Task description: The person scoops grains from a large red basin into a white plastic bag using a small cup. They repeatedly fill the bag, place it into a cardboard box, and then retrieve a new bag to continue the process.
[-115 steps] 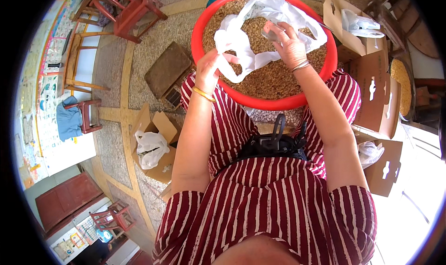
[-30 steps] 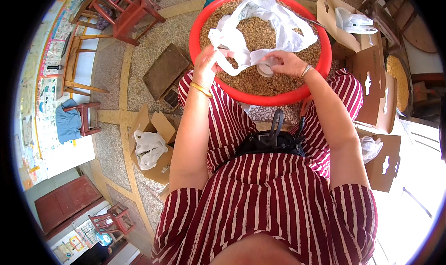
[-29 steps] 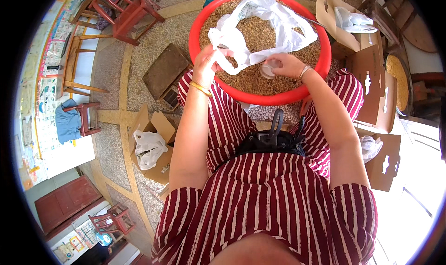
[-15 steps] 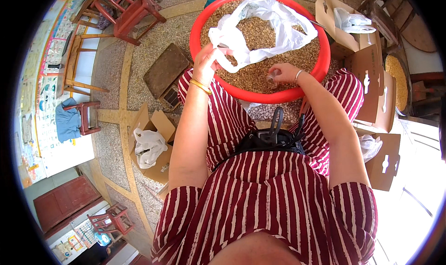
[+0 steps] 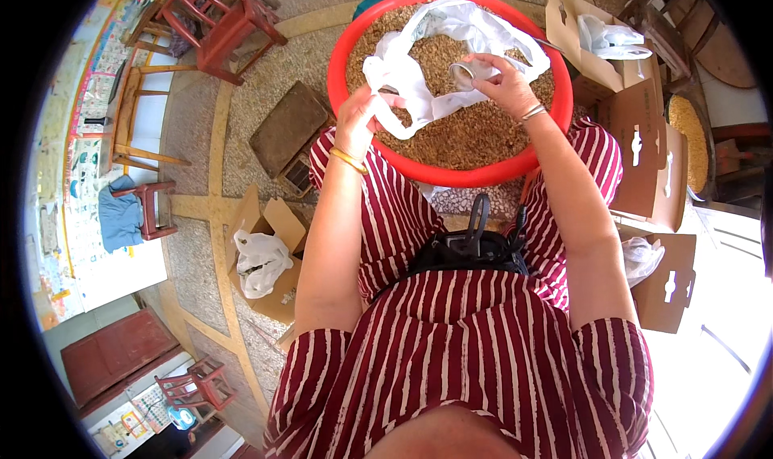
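Pinching the white bag (image 5: pixel 409 79) by its handle over the red tub (image 5: pixel 471 174) is the left hand (image 5: pixel 356 119); the right hand (image 5: pixel 507 88) is gripping a clear cup (image 5: pixel 463 74) at its mouth. Light, slippery plastic is probably wanting this handle hold.

Short-sleeved maroon fabric top (image 5: pixel 463 350), whitish vertical stripes; matching striped trousers (image 5: pixel 393 197); yellow bangle (image 5: pixel 349 163), left wrist (image 5: pixel 353 142); thin silvery bangle (image 5: pixel 533 113), right wrist (image 5: pixel 521 104).
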A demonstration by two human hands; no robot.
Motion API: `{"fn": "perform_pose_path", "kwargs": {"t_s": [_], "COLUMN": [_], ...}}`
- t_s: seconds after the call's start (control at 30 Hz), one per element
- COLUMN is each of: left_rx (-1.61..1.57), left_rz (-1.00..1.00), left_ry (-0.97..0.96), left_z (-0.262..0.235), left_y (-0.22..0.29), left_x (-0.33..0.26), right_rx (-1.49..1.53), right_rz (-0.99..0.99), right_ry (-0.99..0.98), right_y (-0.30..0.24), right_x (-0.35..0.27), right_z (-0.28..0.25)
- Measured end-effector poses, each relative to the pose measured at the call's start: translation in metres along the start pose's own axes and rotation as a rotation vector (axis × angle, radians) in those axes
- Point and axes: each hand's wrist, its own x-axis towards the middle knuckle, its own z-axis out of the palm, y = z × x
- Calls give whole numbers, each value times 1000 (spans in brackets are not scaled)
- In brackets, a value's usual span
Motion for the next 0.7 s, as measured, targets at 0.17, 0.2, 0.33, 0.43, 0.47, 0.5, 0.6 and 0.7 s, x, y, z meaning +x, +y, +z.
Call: {"fn": "perform_pose_path", "kwargs": {"t_s": [0.17, 0.2, 0.33, 0.43, 0.47, 0.5, 0.6, 0.7], "left_rx": [-12, -11, -26, -16, -29, -42, -30, -1], "left_rz": [9, 14, 0, 1, -1, -3, 0, 6], "left_ry": [-34, -38, -25, -23, -18, -15, -16, 21], "left_z": [0, 1, 4, 5, 6, 6, 6, 6], "left_y": [1, 0, 3, 4, 5, 5, 5, 6], "left_x": [0, 0, -1, -1, -1, -1, -1, -1], "right_rx": [-535, -562, -636, -608, -588, -568, -216, 115], "right_rz": [-254, -292, -379, -430, -459, -488, -313, 2], "right_ry": [166, 176, 212, 267, 297, 328, 256, -57], "right_y": [-5, -8, -11, -11, -11, -12, -15, -19], "right_x": [9, 10, 12, 12, 13, 13, 8, 0], "right_z": [18, 20, 24, 22, 21, 20, 14, 2]}}
